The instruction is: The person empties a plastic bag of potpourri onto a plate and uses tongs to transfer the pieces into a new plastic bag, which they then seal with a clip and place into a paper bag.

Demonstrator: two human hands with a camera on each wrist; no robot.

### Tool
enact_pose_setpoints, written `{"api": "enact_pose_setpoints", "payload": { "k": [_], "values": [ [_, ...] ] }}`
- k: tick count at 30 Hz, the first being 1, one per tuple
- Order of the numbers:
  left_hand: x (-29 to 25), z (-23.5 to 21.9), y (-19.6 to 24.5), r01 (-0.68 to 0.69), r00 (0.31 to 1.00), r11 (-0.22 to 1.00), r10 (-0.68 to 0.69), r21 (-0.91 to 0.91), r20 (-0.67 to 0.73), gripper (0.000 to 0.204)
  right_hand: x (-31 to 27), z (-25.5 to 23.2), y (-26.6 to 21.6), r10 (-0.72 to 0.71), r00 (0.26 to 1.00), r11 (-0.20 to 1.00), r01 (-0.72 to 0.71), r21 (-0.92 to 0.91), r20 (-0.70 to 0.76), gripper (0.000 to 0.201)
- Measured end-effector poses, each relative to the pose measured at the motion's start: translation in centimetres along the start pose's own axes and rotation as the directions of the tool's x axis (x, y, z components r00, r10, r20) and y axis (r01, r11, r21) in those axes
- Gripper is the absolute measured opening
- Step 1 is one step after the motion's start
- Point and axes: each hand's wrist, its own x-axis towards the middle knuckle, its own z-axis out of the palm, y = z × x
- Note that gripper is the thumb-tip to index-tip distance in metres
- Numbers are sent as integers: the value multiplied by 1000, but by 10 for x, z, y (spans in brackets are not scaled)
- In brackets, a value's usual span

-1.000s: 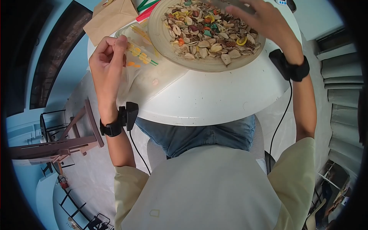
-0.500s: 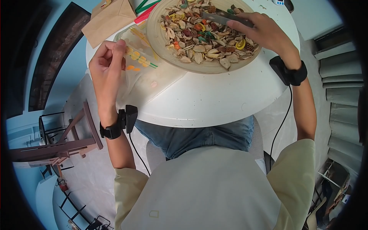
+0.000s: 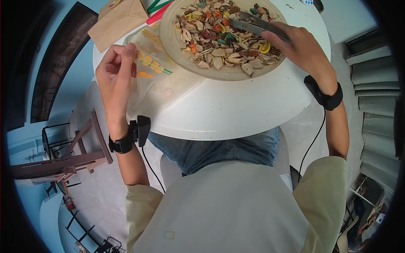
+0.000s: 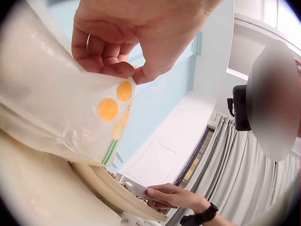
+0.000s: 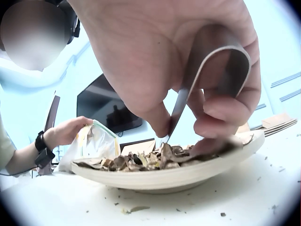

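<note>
1. Left hand (image 3: pixel 114 74): fingers curled, thumb and index pinching the top edge of the translucent bag (image 4: pixel 56 106). Right hand (image 3: pixel 311 50): wrapped round the metal tongs (image 3: pixel 249 28), arms spread; can't tell if the tips touch anything.
2. Clock set on the plate (image 3: pixel 213 75), head view, 12 pointing away from the person: right hand at 4, tong tips just off centre toward 1, bag near 8.
3. Dried pieces (image 3: pixel 220 53) cover the plate's middle. Plate sits on the white surface (image 3: pixel 223 107), crumbs around it.
4. Paper bag (image 3: pixel 116 23) at 9, red strips (image 3: pixel 159 15) near 10.
5. My read: step in hand is picking from the plate. Next move calls for squeezing the tongs on some pieces, bag edge kept pinched.
</note>
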Motion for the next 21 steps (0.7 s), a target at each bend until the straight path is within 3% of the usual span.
{"api": "enact_pose_setpoints", "payload": {
  "k": [2,10,13,20,21],
  "values": [
    [-1,0,0,1,1000,1000,-1,3,4,29,2,3,-7,-53,997,996,48,-74,-59,55],
    [-1,0,1,-9,1000,1000,9,1,26,27,15,-1,-18,-138,990,969,136,-205,5,51],
    [-2,1,1,-4,1000,1000,4,-11,22,28,17,-17,-37,-112,992,973,121,-198,55,47],
    [-2,-1,1,-1,1000,1000,2,-23,20,25,22,-29,-47,-168,986,965,166,-202,9,42],
    [-2,-2,0,-8,999,999,9,-39,31,22,28,-46,-61,-118,985,986,132,-105,126,42]
  ]
}}
